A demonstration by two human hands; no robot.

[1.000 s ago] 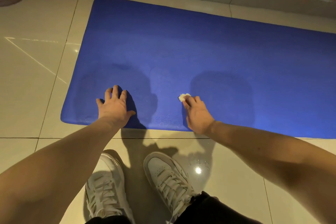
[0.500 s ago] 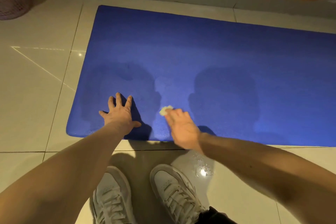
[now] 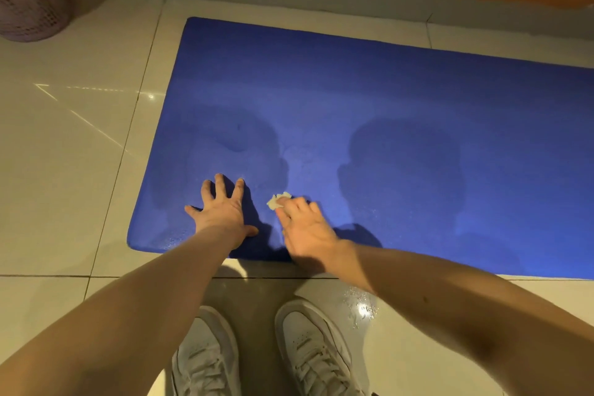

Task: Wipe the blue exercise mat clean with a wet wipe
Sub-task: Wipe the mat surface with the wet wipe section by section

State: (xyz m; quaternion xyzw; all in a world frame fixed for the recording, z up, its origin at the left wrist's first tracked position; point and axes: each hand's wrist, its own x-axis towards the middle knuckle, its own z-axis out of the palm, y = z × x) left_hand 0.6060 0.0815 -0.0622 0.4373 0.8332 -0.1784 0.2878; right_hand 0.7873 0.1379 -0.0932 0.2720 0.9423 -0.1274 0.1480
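Nearest me, the white shoes (image 3: 308,341) stand on the tiled floor (image 3: 64,170). Just past them I have the left hand (image 3: 221,209) flat on the near-left corner of the blue exercise mat (image 3: 385,100), fingers spread, holding nothing. The right hand (image 3: 305,228) presses the crumpled wet wipe (image 3: 279,200) down under extended fingers. In the last second it has slid left along the near edge, ending just beside the left hand. I judge this stroke spent, with the far and right stretches yet to be wiped.
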